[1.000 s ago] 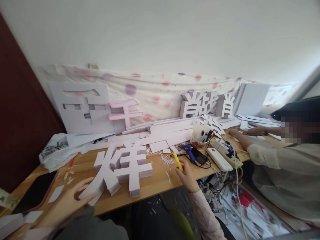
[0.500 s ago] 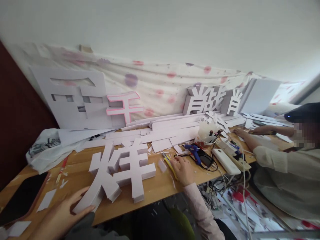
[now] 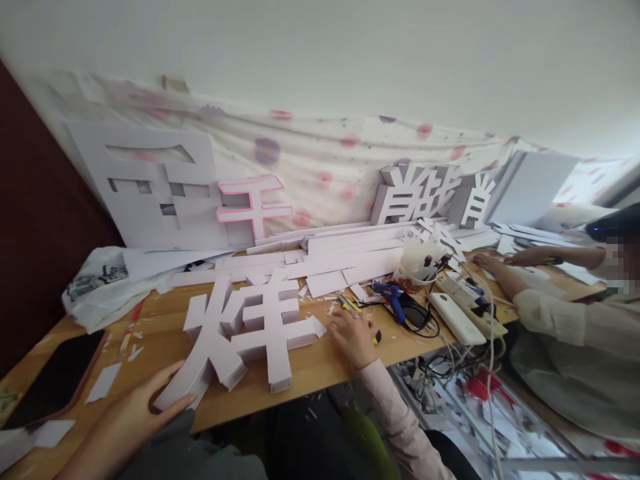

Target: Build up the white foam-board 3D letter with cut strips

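A white foam-board character, built up with thick side walls, lies face up on the wooden table. My left hand is closed around its lower left stroke, thumb on the near side and fingers on the far side. To its right, my right hand curls over a yellow utility knife; the knife's front shows above the fingers and its black end sticks out at the right. How firmly the fingers grip it is partly hidden. A small white foam piece lies by my right fingertips, at the character's right stroke.
Phone on the left; blue glue gun, tub of glue sticks and white power strip on the right. White strips line the back beside a pink-edged character. A co-worker's arms work at far right.
My right hand has shifted left, closer to the character. Under it the utility knife has turned and moved right. The small foam piece has slid left to the stroke. My left hand keeps its hold.
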Action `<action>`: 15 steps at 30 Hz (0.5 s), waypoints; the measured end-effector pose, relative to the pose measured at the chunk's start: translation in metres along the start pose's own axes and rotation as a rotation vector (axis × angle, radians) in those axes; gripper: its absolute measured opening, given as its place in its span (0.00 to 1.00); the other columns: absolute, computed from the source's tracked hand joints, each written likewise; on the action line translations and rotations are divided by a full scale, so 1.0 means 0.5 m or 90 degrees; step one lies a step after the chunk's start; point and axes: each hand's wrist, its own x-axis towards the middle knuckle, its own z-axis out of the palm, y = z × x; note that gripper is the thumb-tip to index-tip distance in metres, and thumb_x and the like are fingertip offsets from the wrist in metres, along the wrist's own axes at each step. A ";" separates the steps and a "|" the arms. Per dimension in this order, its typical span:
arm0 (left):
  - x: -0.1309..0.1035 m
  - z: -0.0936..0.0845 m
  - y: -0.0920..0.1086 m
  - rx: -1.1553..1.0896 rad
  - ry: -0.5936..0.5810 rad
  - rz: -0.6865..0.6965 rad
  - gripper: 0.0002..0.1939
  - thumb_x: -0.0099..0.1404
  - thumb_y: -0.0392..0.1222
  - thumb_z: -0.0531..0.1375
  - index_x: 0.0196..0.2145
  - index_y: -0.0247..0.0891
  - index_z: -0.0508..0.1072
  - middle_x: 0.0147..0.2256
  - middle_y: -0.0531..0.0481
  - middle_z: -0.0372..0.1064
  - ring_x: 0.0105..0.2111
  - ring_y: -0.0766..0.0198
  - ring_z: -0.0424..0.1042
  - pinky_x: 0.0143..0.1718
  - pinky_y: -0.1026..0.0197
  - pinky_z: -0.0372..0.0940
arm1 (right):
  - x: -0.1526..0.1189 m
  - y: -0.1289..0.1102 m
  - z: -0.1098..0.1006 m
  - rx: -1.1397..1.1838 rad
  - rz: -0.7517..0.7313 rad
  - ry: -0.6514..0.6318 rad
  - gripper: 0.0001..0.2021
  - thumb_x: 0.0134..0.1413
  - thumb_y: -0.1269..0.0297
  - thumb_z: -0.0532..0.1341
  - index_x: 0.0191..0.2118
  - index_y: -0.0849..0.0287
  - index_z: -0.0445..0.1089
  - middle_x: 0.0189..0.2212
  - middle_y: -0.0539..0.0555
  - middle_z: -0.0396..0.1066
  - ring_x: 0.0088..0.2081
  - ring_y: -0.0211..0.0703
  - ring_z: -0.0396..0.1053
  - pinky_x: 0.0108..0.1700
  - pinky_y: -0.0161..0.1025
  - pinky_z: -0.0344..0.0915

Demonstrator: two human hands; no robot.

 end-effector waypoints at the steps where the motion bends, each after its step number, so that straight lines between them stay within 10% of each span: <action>1: -0.001 -0.004 0.009 -0.038 -0.030 -0.017 0.21 0.43 0.58 0.64 0.39 0.63 0.76 0.36 0.60 0.79 0.39 0.43 0.78 0.40 0.45 0.73 | -0.004 -0.017 0.005 0.009 -0.025 -0.022 0.15 0.52 0.56 0.63 0.46 0.51 0.73 0.46 0.57 0.74 0.50 0.57 0.65 0.52 0.53 0.52; 9: 0.010 -0.044 0.062 -0.112 -0.084 -0.084 0.26 0.36 0.60 0.70 0.37 0.58 0.78 0.40 0.55 0.79 0.48 0.34 0.72 0.52 0.36 0.62 | 0.023 -0.025 -0.027 0.021 0.039 0.019 0.13 0.56 0.69 0.56 0.45 0.63 0.73 0.43 0.67 0.74 0.47 0.60 0.69 0.51 0.59 0.56; 13: 0.057 -0.062 0.215 -0.504 0.030 -0.080 0.31 0.50 0.70 0.59 0.44 0.48 0.76 0.50 0.48 0.74 0.56 0.44 0.67 0.58 0.41 0.60 | 0.015 -0.157 -0.102 0.088 -0.083 0.096 0.21 0.65 0.58 0.49 0.58 0.60 0.63 0.58 0.62 0.65 0.60 0.49 0.60 0.59 0.48 0.56; 15: 0.083 -0.072 0.314 -0.661 -0.098 -0.040 0.35 0.53 0.75 0.52 0.43 0.45 0.76 0.49 0.45 0.75 0.53 0.44 0.70 0.51 0.39 0.66 | 0.014 -0.259 -0.116 0.172 -0.341 0.154 0.27 0.63 0.53 0.51 0.65 0.59 0.55 0.66 0.60 0.53 0.67 0.51 0.46 0.65 0.53 0.45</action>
